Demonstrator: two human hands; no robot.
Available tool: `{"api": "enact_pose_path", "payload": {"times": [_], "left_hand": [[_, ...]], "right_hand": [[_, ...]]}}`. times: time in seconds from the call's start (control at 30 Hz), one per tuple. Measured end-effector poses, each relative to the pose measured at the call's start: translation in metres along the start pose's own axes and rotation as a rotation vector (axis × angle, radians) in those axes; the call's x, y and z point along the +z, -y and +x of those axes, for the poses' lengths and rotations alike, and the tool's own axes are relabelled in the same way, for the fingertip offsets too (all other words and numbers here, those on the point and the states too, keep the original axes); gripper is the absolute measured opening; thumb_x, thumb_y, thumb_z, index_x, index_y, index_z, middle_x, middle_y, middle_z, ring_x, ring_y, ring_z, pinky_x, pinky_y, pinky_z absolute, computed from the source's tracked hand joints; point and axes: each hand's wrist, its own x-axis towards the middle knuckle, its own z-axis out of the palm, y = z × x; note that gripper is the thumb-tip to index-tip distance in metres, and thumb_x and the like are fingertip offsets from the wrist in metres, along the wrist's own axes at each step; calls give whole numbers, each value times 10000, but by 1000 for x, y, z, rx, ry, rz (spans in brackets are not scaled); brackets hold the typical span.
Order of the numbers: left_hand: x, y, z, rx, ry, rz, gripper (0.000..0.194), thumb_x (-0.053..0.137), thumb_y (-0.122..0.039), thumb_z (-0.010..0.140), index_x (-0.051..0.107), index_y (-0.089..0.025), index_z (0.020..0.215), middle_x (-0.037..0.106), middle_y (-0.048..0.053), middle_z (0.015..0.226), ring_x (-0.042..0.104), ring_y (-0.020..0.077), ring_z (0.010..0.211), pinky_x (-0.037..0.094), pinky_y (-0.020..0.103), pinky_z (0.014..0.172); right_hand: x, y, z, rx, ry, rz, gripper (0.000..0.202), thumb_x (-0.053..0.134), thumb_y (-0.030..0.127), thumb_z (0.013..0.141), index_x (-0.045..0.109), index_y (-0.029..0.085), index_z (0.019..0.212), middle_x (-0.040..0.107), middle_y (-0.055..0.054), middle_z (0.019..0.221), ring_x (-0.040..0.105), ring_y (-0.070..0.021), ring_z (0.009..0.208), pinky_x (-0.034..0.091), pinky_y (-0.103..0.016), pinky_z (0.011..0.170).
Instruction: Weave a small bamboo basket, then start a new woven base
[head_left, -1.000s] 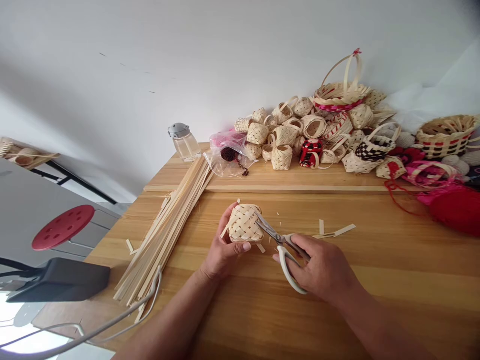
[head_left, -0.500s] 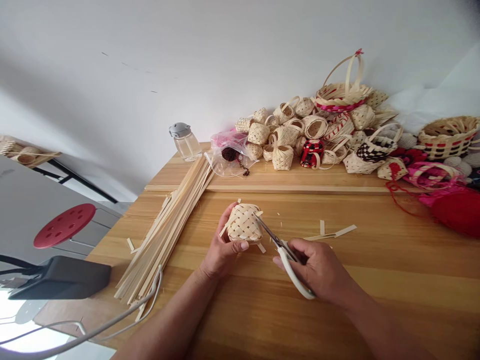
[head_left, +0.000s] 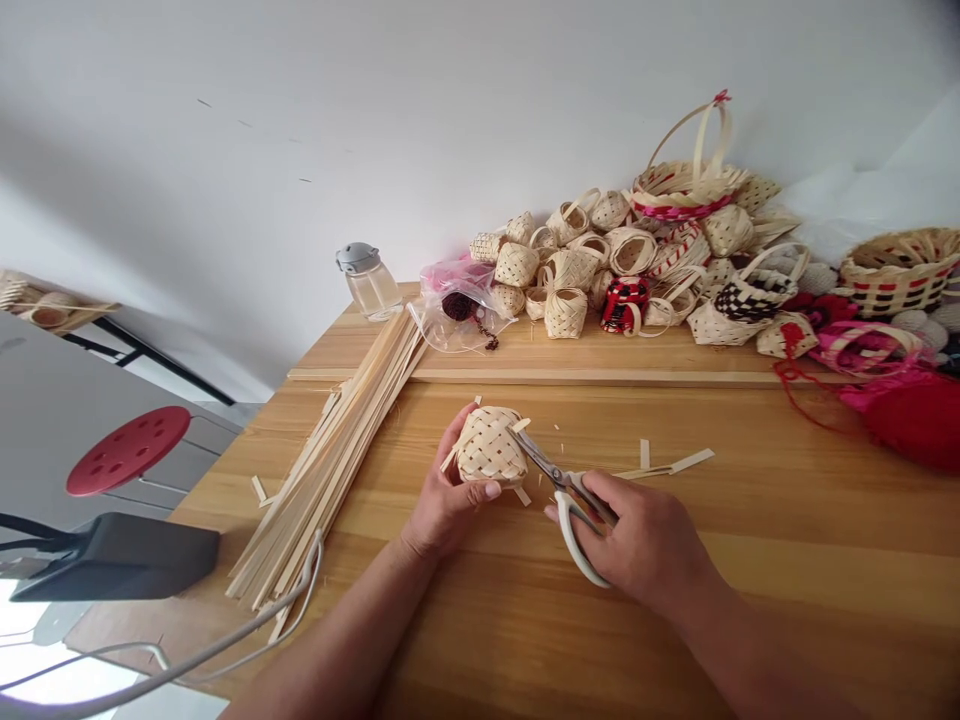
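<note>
PLACE: craft workshop, basket-weaving kind | SIGNS: wooden counter point(head_left: 847, 530) bearing heaped woven baskets point(head_left: 628, 252), a bundle of long flat strips point(head_left: 337, 470), red yarn point(head_left: 915, 420), short scraps point(head_left: 691, 461), scissors point(head_left: 559, 478)

Scissors point(head_left: 559, 477) beside a little woven basket point(head_left: 493, 447)

The basket is small, roundish and pale, like light wood. Its flat strips go over and under each other, with little dark gaps between them. Some loose strip ends poke out at its sides. The scissors have gray metal blades and white on the handles. They slant up to the left, handles spread apart. Their tips are at the basket's right side, by a strip end.
</note>
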Motion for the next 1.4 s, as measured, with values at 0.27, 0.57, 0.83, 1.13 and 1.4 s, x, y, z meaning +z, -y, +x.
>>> {"api": "enact_pose_path", "payload": {"times": [0.27,0.57,0.83,1.13,1.4], "left_hand": [[1,-3,0,-1,-12,0,1012,867,-174,602,381,-282,1484,523,126,1440,533,317,1274,499,389,994],[0,-3,1,11,-46,7,1007,890,-222,578,420,-265,1467,587,124,1371,576,313,1223,490,402,1000],[5,-6,1,15,-89,-10,1023,880,-218,591,379,-252,1481,546,139,1412,533,331,1278,482,419,1015],[-4,2,5,92,-78,93,970,900,-175,572,421,-277,1409,538,120,1409,530,324,1287,485,433,1028],[-2,3,2,56,31,95,954,890,-143,578,423,-277,1399,562,118,1374,579,325,1215,537,403,943]], "right_hand": [[2,-3,-1,-76,-1,-79,397,624,528,827,459,223,635,533,44,536,394,-96,454,267,-239,500],[10,-3,-2,-9,79,0,379,582,539,858,502,234,648,536,43,506,423,-111,452,279,-239,490],[10,-7,0,29,113,90,387,618,480,837,410,229,628,481,57,513,380,-105,486,291,-222,492],[-4,-9,5,-175,-42,-80,242,653,453,799,572,225,781,621,-10,695,529,-176,648,359,-293,669],[0,-5,2,-50,28,-69,395,640,532,798,438,232,640,517,41,564,426,-123,510,289,-258,535]]}}
